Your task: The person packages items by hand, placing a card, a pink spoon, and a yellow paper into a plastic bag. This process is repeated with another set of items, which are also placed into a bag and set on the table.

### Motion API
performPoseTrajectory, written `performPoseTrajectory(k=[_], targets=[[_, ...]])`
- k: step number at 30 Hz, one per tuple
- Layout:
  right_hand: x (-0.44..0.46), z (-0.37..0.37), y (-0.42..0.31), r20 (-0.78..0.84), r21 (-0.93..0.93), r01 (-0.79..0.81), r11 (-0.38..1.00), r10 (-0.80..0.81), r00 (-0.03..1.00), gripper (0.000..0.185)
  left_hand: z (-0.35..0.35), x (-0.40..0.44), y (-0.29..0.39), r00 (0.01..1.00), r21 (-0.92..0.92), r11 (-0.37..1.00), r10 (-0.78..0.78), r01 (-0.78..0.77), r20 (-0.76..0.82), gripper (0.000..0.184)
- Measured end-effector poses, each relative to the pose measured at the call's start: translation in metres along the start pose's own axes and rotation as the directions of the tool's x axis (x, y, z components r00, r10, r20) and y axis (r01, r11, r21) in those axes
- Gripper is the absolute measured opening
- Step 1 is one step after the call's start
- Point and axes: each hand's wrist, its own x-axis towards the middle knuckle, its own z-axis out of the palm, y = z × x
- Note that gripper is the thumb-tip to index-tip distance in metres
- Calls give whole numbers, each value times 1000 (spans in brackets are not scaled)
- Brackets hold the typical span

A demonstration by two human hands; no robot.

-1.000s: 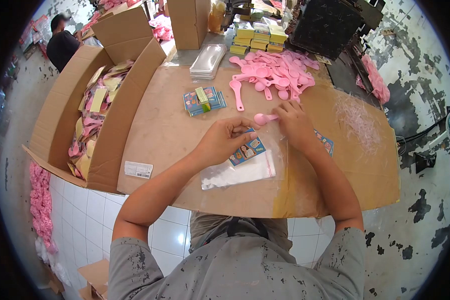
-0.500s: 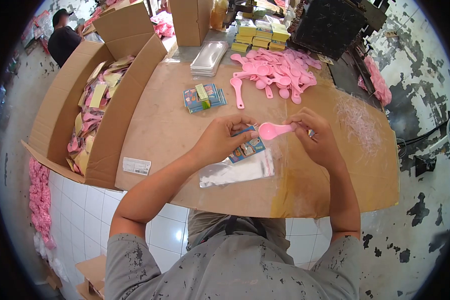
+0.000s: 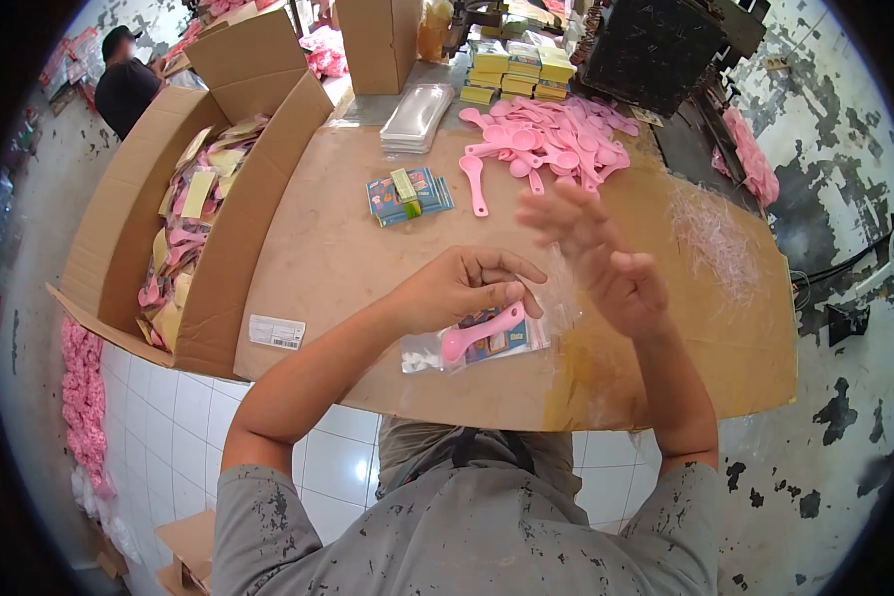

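My left hand [image 3: 475, 285] is over the right part of a clear plastic bag [image 3: 419, 354]. Its fingers are curled towards the thumb and seem to pinch the bag's film near the mouth, though the grip is partly hidden. Beneath it lies a pink measuring spoon [image 3: 481, 334], bowl to the left, with its handle end close to my thumb. A blue printed card [image 3: 511, 340] shows under the spoon; both look to be inside the bag. My right hand [image 3: 606, 263], smeared by motion, is raised right of the bag with fingers spread and nothing visible in them.
Beyond my hands are a heap of pink spoons [image 3: 556, 139], one separate spoon [image 3: 475, 186], banded blue cards [image 3: 407, 197] and stacked clear bags [image 3: 416, 119]. A large carton [image 3: 208, 283] of packed pieces stands left. Plastic shreds [image 3: 715, 243] lie right. A person [image 3: 124, 84] sits far left.
The spoon has left my right hand and lies with the card at the bag. My right hand has moved up and opened. My left hand has shifted slightly right and down, off the card.
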Motion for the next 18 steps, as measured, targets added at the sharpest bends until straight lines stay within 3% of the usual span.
performPoseTrajectory(k=[3,4,6,9,13,16,18], targets=[[-2,-4,-15,98,-567,45,823,13,995,42,-2,-1,-1,997,-78,997,-4,10,76,36],[0,-1,-19,130,-578,72,813,4,992,32,-2,-1,-2,994,-92,996,-7,17,106,38],[3,9,-28,192,-596,124,793,-8,981,13,6,0,-5,994,-131,986,105,-102,12,40],[12,23,-52,149,-741,231,631,-182,972,4,12,2,-1,969,-56,972,221,-228,-113,44],[9,35,-70,-38,-865,30,501,-125,991,7,13,-4,2,945,12,950,312,-313,-98,51],[11,39,-65,-104,-875,-22,484,-143,984,9,20,-10,9,936,402,877,334,-264,-114,54],[10,38,-57,-163,-859,-67,507,-148,975,10,26,-9,12,901,473,827,411,-304,-138,49]])
